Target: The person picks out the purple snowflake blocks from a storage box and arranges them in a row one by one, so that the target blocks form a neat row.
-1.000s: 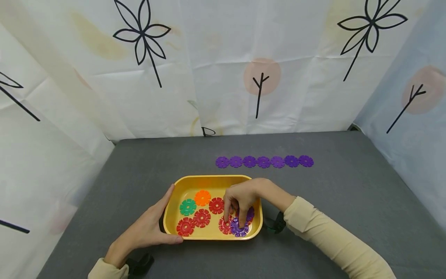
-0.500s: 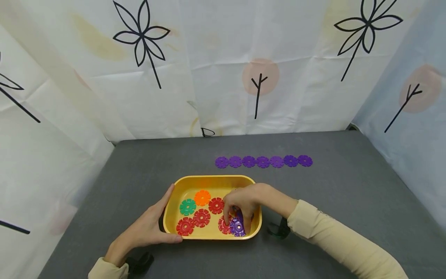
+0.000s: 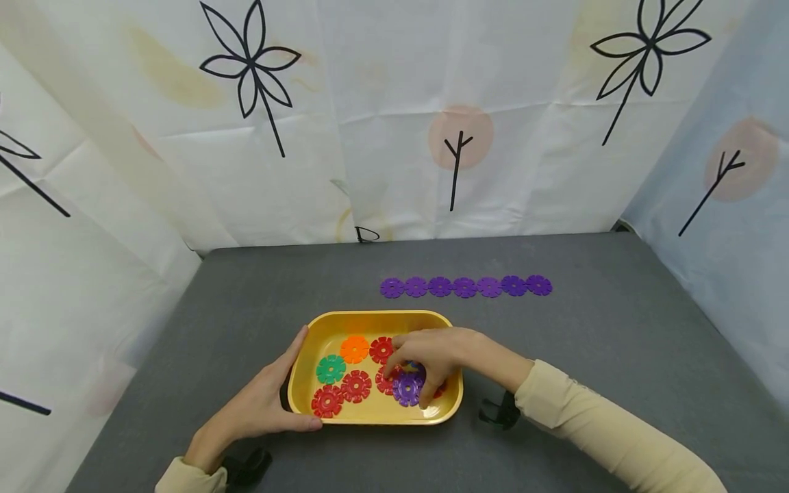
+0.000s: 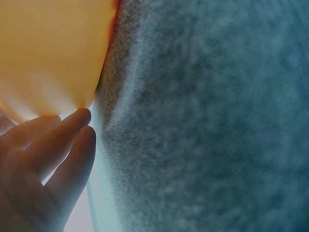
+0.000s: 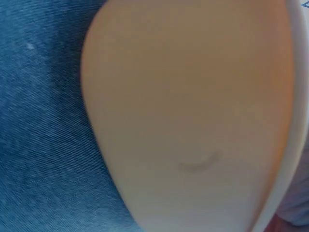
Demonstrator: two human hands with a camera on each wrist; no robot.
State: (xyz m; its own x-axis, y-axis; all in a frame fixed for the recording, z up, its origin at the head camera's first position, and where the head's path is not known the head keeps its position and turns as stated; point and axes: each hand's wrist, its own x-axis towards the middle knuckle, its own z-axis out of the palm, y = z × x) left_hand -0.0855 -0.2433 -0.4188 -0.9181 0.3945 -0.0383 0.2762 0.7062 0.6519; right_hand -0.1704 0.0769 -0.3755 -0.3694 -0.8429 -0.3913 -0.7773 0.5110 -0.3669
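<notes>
A yellow tray [image 3: 370, 319] stands on the grey table in the head view, holding red, green, orange and purple flower-shaped discs. My left hand [image 3: 261, 404] holds its near left corner, thumb along the front rim and fingers against the left side. In the left wrist view, the fingers [image 4: 67, 140] touch the tray's outer wall [image 4: 53, 58]. My right hand [image 3: 434, 352] reaches into the tray's right part, thumb and fingers curled about a purple flower disc [image 3: 407, 389]. A red disc [image 3: 385, 381] lies beside it; others are partly hidden under the hand.
Behind the tray, a straight row of several purple flower discs [image 3: 465, 287] lies on the grey table [image 3: 277, 281]. A patterned white cloth [image 3: 382, 164] hangs along the table's back and sides. In the right wrist view, the tray's wall [image 5: 188, 96] fills most of the picture.
My right hand has moved lower into the tray and shifted the purple disc slightly left. A red disc near the fingers has moved up a little. My left hand stays at the corner.
</notes>
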